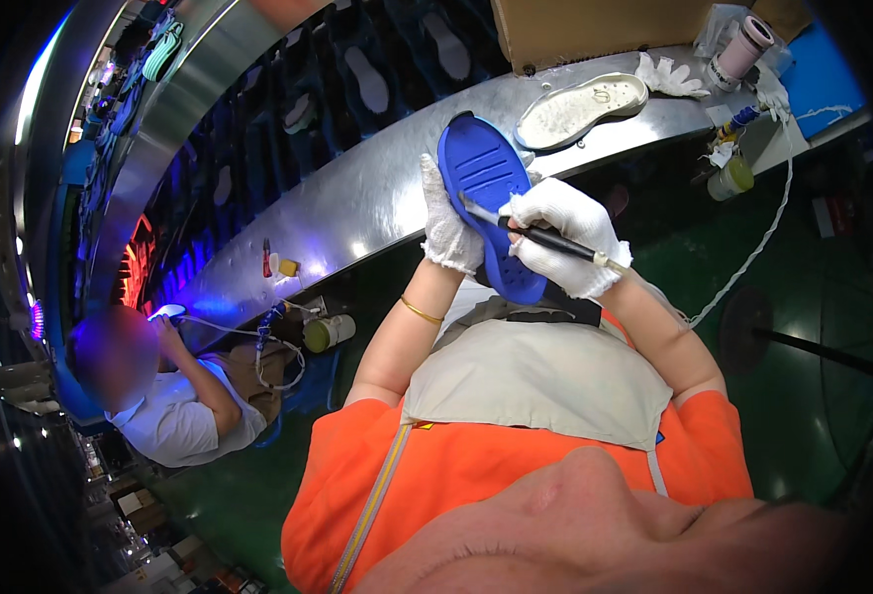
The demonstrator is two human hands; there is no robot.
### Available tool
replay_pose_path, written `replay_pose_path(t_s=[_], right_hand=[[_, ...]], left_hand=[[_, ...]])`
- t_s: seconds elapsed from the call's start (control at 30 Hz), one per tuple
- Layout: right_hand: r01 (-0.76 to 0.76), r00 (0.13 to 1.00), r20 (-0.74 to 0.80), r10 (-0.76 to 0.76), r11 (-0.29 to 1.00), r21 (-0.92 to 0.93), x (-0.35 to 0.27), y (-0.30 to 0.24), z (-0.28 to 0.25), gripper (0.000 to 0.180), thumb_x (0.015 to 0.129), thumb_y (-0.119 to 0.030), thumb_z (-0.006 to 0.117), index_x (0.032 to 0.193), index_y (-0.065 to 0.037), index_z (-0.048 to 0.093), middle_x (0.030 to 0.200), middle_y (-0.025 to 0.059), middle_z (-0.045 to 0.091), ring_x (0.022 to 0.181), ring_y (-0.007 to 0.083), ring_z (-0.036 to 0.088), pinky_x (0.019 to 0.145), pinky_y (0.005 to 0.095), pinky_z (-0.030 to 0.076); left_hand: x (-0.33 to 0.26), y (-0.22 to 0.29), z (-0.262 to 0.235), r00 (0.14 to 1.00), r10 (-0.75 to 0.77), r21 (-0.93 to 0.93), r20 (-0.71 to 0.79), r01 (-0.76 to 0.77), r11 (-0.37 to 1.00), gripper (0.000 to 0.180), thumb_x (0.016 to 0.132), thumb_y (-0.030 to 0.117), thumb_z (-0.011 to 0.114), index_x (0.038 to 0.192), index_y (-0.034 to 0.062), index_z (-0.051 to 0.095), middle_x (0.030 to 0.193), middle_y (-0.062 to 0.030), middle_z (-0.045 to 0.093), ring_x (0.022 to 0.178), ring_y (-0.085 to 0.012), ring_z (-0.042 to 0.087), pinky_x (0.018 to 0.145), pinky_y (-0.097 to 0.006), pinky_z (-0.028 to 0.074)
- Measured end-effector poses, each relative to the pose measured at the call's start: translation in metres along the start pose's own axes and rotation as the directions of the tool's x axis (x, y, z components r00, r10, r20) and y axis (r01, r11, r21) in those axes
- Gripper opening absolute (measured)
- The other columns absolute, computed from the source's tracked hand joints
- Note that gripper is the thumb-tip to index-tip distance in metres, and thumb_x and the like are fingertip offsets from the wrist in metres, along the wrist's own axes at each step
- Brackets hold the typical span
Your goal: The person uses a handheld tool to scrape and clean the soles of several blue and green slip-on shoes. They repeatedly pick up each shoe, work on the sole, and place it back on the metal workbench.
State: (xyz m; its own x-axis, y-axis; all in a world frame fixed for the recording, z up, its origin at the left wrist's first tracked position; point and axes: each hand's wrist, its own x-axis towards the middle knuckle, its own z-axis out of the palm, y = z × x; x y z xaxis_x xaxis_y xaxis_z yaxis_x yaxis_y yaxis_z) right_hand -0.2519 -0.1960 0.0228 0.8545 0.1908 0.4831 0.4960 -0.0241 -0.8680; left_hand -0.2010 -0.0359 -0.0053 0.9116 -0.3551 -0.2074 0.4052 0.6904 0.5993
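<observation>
View from a head camera, looking down past an orange shirt and grey apron to a curved metal workbench (pixel 357 198).

Packages first: a brown cardboard box (pixel 595 30) stands at the far top edge of the bench. To its right a pink and white spool (pixel 743 48) lies among clear plastic wrapping, near a blue patch of bench. Below that, a small yellow-green jar (pixel 731 178) hangs off the bench edge. A similar yellow-lidded jar (pixel 330 332) sits lower left, beside a small yellow tag (pixel 288 267).

The left hand (pixel 446 223), in a white knit glove, is closed around the left edge of a blue shoe sole (pixel 491 198), holding it upright and tilted above the lap, in front of the bench. The right hand (pixel 565 247), also gloved, is clenched around a black-handled brush (pixel 545 238), its pale tip touching the sole's face.

A whitish sole (pixel 583 107) and a loose white glove (pixel 669 77) lie on the bench behind. Another person (pixel 174 396) in a white shirt works at lower left.
</observation>
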Motion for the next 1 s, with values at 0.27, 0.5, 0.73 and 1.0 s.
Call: replay_pose_path(t_s=[0.27, 0.5, 0.73, 1.0], right_hand=[[-0.168, 0.982, -0.087, 0.170, 0.985, 0.028, -0.026, 0.014, -0.014, 0.015, 0.075, 0.007, 0.063, 0.086, -0.002, 0.057, 0.088, 0.0082, 0.064, 0.081, 0.0111, 0.060, 0.075, 0.0265, 0.049], [-0.178, 0.977, -0.089, 0.193, 0.972, 0.155, -0.013, 0.019, -0.016, 0.010, 0.081, 0.001, 0.064, 0.089, -0.001, 0.058, 0.089, 0.0076, 0.065, 0.079, 0.0098, 0.059, 0.073, 0.0259, 0.050], [-0.095, 0.993, 0.091, 0.077, 0.972, 0.216, 0.000, -0.007, -0.006, 0.016, 0.075, 0.005, 0.067, 0.086, -0.002, 0.059, 0.085, 0.0077, 0.062, 0.081, 0.0122, 0.060, 0.071, 0.0251, 0.050], [-0.167, 0.986, 0.042, 0.161, 0.947, 0.274, 0.005, 0.005, -0.003, 0.011, 0.077, 0.003, 0.066, 0.082, -0.002, 0.059, 0.086, 0.0082, 0.063, 0.077, 0.0122, 0.060, 0.070, 0.0254, 0.050]], left_hand=[[-0.032, -0.026, -0.023, 0.982, -0.181, 0.258, 0.058, 0.160, 0.953, 0.084, 0.081, 0.075, 0.022, 0.134, 0.0115, 0.038, 0.127, -0.0103, 0.050, 0.112, -0.0214, 0.051, 0.096, -0.037, 0.044], [-0.013, -0.015, -0.004, 0.998, -0.034, 0.009, 0.053, 0.033, 0.999, 0.092, 0.075, 0.080, 0.029, 0.133, 0.0102, 0.041, 0.118, -0.0146, 0.056, 0.104, -0.0264, 0.058, 0.091, -0.041, 0.048], [0.017, 0.000, -0.006, 0.913, 0.132, -0.308, 0.385, -0.008, 0.951, 0.106, 0.066, 0.089, 0.023, 0.131, 0.0080, 0.042, 0.117, -0.0170, 0.057, 0.103, -0.0311, 0.057, 0.090, -0.045, 0.048], [0.030, 0.023, 0.002, 0.868, 0.255, -0.247, 0.426, -0.160, 0.956, 0.113, 0.061, 0.092, 0.025, 0.134, 0.0058, 0.038, 0.123, -0.0198, 0.053, 0.104, -0.0348, 0.056, 0.096, -0.049, 0.043]])
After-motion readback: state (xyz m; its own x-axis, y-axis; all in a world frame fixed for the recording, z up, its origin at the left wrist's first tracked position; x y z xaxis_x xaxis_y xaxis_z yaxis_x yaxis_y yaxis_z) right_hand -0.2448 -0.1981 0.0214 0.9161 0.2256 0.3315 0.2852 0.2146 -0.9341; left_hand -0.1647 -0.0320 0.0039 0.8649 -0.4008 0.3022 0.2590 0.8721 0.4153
